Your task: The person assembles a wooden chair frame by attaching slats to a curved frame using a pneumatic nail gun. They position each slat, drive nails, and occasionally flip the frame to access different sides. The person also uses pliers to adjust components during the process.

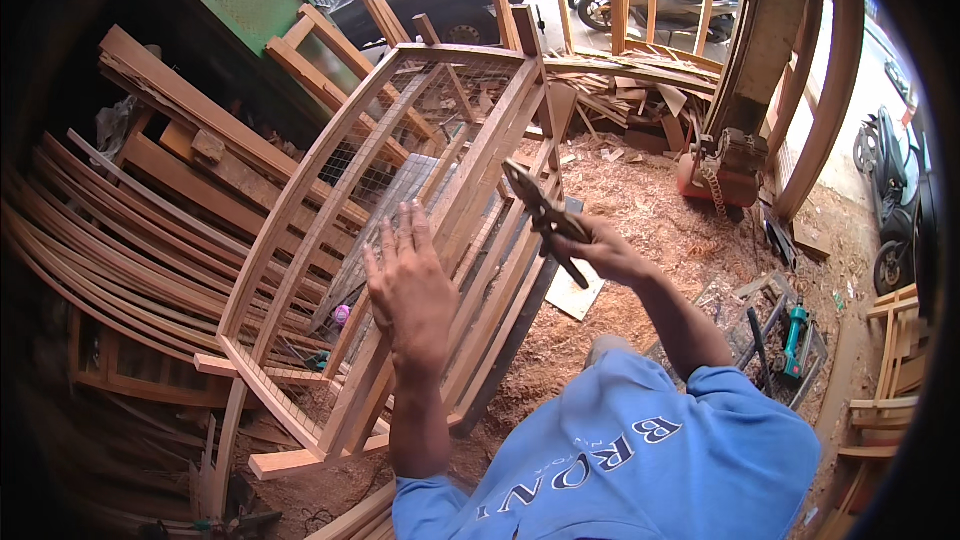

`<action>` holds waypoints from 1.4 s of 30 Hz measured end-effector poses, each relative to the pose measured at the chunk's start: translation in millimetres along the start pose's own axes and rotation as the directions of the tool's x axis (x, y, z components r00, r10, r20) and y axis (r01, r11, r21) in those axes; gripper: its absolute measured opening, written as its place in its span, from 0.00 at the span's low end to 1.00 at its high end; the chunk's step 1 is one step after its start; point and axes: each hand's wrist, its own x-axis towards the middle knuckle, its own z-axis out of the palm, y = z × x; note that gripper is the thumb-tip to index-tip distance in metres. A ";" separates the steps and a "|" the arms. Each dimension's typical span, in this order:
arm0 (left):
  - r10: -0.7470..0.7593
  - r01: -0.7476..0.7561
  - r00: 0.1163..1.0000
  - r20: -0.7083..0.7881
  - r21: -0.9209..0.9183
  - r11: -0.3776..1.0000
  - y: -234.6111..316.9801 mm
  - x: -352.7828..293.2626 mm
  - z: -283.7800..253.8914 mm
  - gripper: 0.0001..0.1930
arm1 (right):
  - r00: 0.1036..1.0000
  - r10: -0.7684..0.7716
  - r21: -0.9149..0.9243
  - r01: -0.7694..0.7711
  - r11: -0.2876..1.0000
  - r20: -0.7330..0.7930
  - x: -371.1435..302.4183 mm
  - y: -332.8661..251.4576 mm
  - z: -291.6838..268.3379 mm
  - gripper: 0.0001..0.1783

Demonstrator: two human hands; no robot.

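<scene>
A long wooden frame (pixel 478 165) with a curved top rail and wire mesh (pixel 345 168) across it stands tilted before me. My left hand (pixel 413 290) is over its near rail, fingers stretched out and holding nothing; whether the palm presses on the wood is hard to see. To the right, my right hand (pixel 608 252) grips a pair of dark pliers (pixel 538 205) by the handles. The pliers' jaws point up and away, close beside the frame's rails and seemingly apart from them.
Curved wooden strips (pixel 130 265) are stacked on the left. Shavings and offcuts (pixel 630 90) cover the ground at the back. A red machine (pixel 715 180) stands by a post, and a green power tool (pixel 795 342) lies at right. Motorcycles (pixel 880 180) are parked outside.
</scene>
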 end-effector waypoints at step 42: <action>0.001 0.001 0.996 -0.084 0.014 1.000 1.9 0.5 2.1 0.29 | 0.983 0.043 -0.602 0.074 0.795 0.178 1.7 -98.9 -34.2 0.23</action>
